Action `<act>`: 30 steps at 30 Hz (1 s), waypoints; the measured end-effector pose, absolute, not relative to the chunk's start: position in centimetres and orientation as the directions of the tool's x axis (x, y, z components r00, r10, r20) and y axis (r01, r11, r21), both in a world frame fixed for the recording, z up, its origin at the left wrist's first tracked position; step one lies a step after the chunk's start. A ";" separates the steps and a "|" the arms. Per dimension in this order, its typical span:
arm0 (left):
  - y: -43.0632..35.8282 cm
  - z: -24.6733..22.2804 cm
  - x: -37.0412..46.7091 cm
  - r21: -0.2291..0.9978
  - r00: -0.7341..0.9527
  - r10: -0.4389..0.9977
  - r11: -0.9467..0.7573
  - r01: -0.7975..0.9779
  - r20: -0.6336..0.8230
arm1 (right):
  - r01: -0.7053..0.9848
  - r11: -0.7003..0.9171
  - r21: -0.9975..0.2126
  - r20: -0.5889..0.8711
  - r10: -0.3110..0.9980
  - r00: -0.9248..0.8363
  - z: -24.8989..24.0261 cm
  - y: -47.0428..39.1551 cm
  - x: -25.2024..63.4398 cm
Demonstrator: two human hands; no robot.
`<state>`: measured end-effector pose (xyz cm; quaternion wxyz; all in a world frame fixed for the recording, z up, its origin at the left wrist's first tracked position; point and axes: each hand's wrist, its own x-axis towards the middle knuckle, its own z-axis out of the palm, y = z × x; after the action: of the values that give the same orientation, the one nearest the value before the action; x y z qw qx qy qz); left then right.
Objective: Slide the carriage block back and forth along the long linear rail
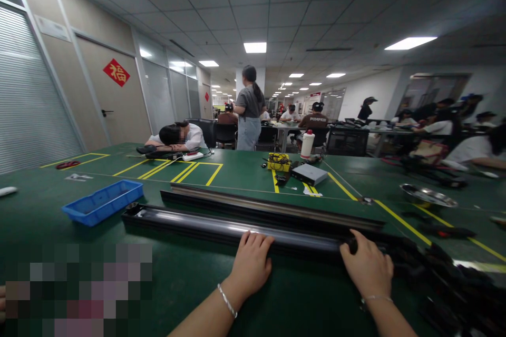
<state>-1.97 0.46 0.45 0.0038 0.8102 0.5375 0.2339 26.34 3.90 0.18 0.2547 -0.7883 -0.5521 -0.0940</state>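
Observation:
A long black case (177, 228) lies across the green table with a dark glossy tube (221, 227) along its inside. My left hand (252, 259) is curled over the near edge of this case around its middle, with the thumb low on the near side. Toward the right end, my right hand (367, 263) bends its fingers over the case beside a small dark round part (351, 245); the fingers partly hide what they touch. Just behind lies a second long black piece (276, 207), shaped like a narrow channel.
To the left sits a blue plastic tray (105, 202). Dark jumbled items (446, 279) crowd the right. Farther back are a grey box (309, 174), a yellow basket (279, 162), a white bottle (307, 145) and a metal dish (429, 196). A person (177, 137) leans on the far edge.

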 end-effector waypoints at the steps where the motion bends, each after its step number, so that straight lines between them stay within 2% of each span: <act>1: 0.4 0.5 -2.0 0.257 0.314 0.873 -0.422 0.869 0.372 | 0.912 -0.276 -0.302 0.418 0.822 0.387 0.2 3.9 26.8; 10: 0.4 0.5 -1.9 0.256 0.312 0.876 -0.418 0.872 0.368 | 0.861 -0.378 -0.340 0.381 0.781 0.494 0.6 3.8 30.5; 19: 0.5 0.4 -2.1 0.266 0.320 0.876 -0.426 0.865 0.361 | 0.812 -0.483 -0.329 0.275 0.773 0.571 1.2 3.5 32.7; 30: 0.6 0.3 -2.6 0.256 0.297 0.883 -0.402 0.879 0.364 | 0.788 -0.519 -0.331 0.225 0.768 0.600 0.6 3.9 34.3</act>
<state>-2.55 0.60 0.29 0.0035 0.8054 0.5469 0.2286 34.33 3.91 0.58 0.2031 -0.8710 -0.4466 -0.0252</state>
